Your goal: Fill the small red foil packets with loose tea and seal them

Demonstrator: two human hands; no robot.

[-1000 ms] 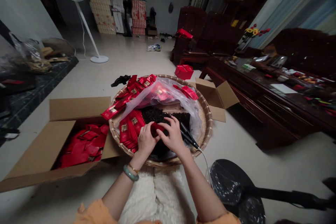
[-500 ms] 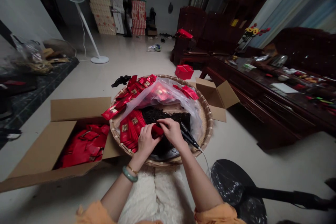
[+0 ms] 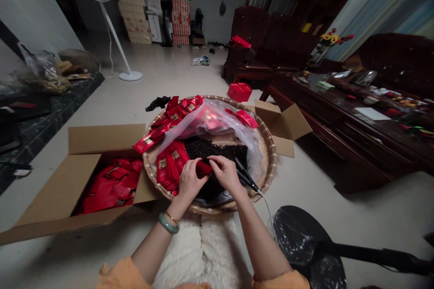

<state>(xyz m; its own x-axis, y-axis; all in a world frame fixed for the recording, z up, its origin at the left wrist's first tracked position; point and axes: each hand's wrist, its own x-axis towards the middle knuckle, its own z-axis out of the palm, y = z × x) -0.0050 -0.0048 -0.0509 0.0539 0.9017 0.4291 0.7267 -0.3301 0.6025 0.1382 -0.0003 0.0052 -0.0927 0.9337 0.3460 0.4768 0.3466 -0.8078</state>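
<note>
Between my two hands is a small red packet [image 3: 203, 168] over a heap of dark dried leaves [image 3: 217, 149], which looks like loose tea. My left hand [image 3: 191, 179] is closed around the packet's left side, thumb toward me. My right hand [image 3: 224, 172] pinches its upper edge; the fingers partly hide the packet and whatever is inside. The leaves lie on a clear plastic sheet [image 3: 252, 156] in a round woven bamboo tray [image 3: 272, 162]. Left of my hands stands a row of red packets [image 3: 171, 165]. Close to my right hand rests a black two-armed tool [image 3: 247, 176] with a white cord.
An open cardboard box [image 3: 84, 180] of red packets sits left of the tray, and another open box [image 3: 283, 122] beyond it at right. More red packets [image 3: 159, 126] lie along the tray's far rim. A round black base [image 3: 301, 235] with plastic wrap is at lower right.
The view has shifted slightly. Both hands stay on the red packet, with only a very small movement of the fingers.
</note>
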